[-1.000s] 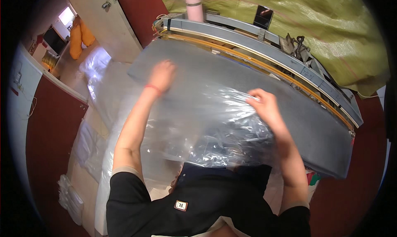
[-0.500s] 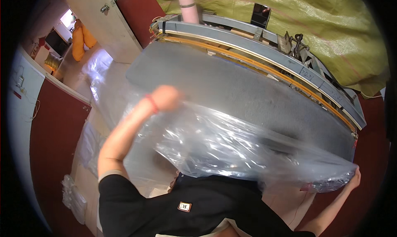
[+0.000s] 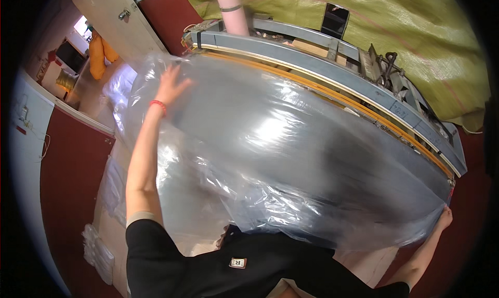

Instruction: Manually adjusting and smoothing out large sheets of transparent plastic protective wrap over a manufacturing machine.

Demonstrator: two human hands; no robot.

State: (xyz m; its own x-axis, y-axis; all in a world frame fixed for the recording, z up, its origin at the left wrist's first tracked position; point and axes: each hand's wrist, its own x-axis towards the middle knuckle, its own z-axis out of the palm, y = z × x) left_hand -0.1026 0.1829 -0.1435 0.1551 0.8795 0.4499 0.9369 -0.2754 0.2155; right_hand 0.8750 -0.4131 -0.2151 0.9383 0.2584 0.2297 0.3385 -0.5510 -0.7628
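A wide sheet of clear plastic film (image 3: pixel 270 194) spreads over the dark grey work surface (image 3: pixel 218 69), wrinkled and shiny along its near part. My left hand (image 3: pixel 170 87), with a red bracelet (image 3: pixel 158 107) on its wrist, has its fingers spread at the left end of the film. At the far right corner my right hand (image 3: pixel 445 218) is closed on the film's edge, which stretches taut from it. The film covers most of the surface.
Behind the surface runs a curved-looking grey metal frame (image 3: pixel 312 53) with an orange strip (image 3: pixel 291 73). A pink bottle (image 3: pixel 232 12), a dark phone-like slab (image 3: pixel 334 20) and metal clamps (image 3: pixel 387 69) stand there. A door (image 3: pixel 114 22) is at left; bundled plastic (image 3: pixel 99 254) lies lower left.
My left hand has moved left and away from me, its fingers now spread. The film now covers much more of the grey surface. My right hand stays at the right corner.
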